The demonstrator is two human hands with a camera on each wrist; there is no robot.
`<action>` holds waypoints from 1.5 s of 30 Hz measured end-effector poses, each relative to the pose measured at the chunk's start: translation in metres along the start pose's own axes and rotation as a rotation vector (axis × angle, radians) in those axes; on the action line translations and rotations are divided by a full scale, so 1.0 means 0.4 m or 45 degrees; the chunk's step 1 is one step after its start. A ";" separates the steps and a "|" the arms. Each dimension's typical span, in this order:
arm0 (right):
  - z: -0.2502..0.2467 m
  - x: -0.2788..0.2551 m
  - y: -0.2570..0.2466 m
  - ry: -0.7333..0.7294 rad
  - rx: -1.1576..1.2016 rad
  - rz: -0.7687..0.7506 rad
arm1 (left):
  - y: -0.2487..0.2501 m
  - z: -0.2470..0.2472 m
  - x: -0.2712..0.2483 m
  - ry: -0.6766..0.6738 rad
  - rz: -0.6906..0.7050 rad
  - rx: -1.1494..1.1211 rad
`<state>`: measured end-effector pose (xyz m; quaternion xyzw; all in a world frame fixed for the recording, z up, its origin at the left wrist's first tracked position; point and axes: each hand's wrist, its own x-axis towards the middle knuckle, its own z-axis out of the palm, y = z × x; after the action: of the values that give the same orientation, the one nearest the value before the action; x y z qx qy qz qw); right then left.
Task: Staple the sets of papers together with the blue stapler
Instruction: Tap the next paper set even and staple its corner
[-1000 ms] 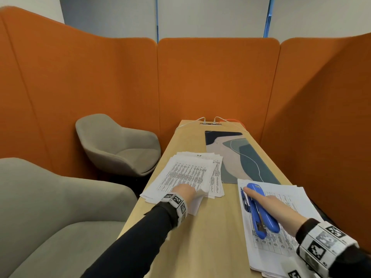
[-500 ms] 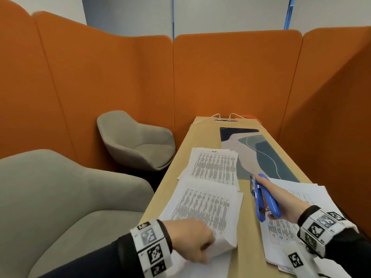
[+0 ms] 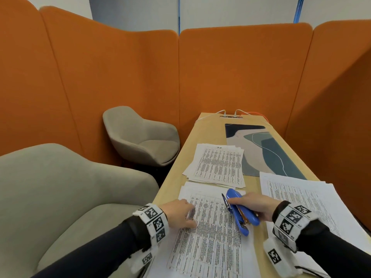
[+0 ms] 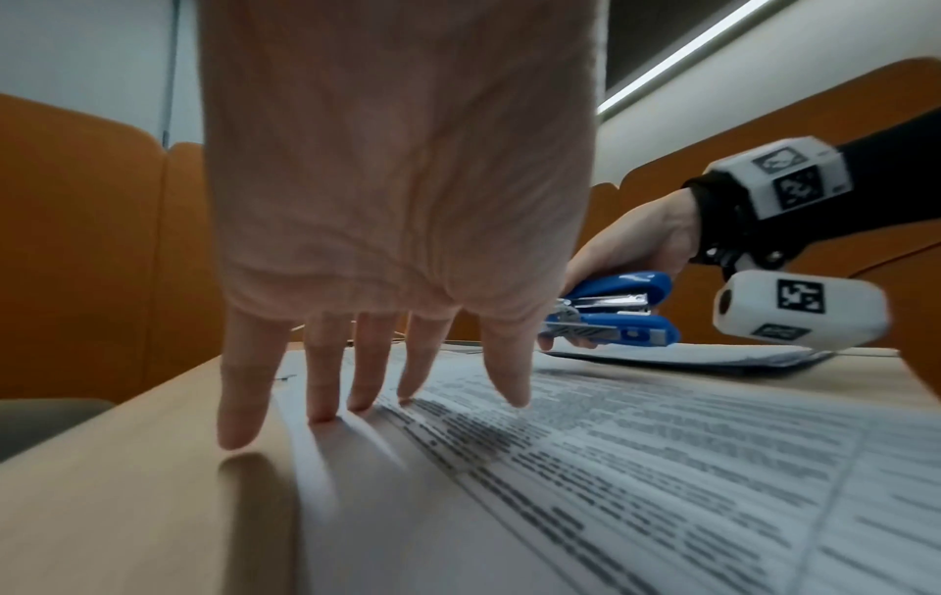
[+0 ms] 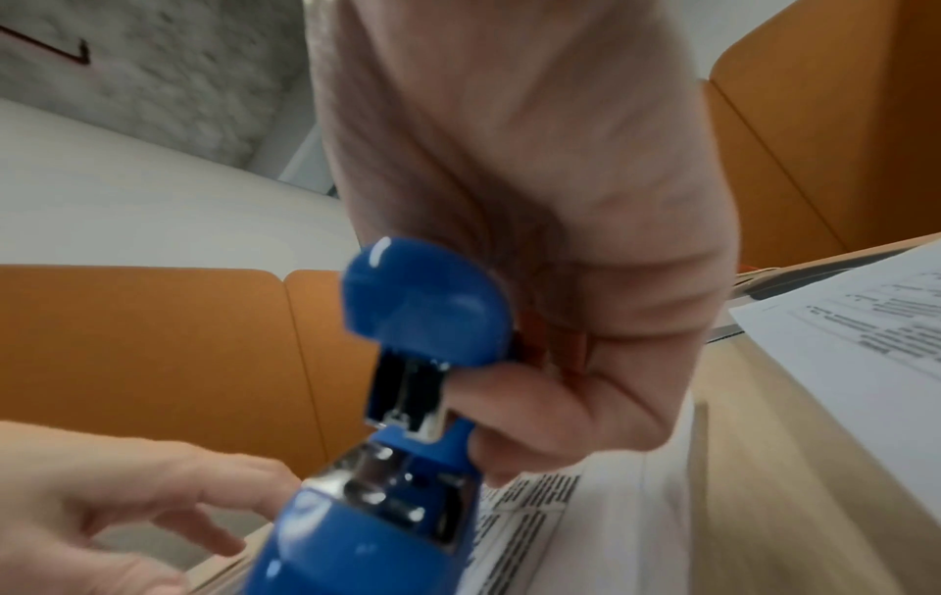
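Left hand (image 3: 179, 214) lay flat, fingers (image 4: 326, 386) straight, pressing near paper set (image 3: 210, 233) by its left edge onto wooden table (image 3: 172, 189). Right hand (image 3: 254, 205) wrapped around blue stapler (image 3: 240, 210), held above set's upper right area, mouth parted. Judgement: square sheet edges first, keep left hand pinning stack, slide corner fully into stapler mouth, squeeze firmly once. Risk: sheets fanning, staple missing lower pages. Stack on right (image 3: 313, 205) and far stack (image 3: 217, 166) lay apart.
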<state>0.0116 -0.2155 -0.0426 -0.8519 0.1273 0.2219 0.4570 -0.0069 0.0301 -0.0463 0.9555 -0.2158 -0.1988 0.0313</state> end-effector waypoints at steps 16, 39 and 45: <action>0.131 0.031 -0.108 0.067 -0.740 -0.299 | -0.038 -0.015 0.053 0.058 -0.206 -0.042; 0.209 0.083 -0.154 0.117 -0.945 -0.318 | -0.027 -0.010 0.043 -0.072 -0.200 0.122; 0.236 0.097 -0.158 0.149 -0.910 -0.332 | -0.024 -0.016 0.053 -0.086 -0.261 0.141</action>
<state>0.0472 -0.1025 -0.0616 -0.9777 -0.0416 0.1435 0.1477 0.0169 0.0298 -0.0495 0.9656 -0.1286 -0.2207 -0.0494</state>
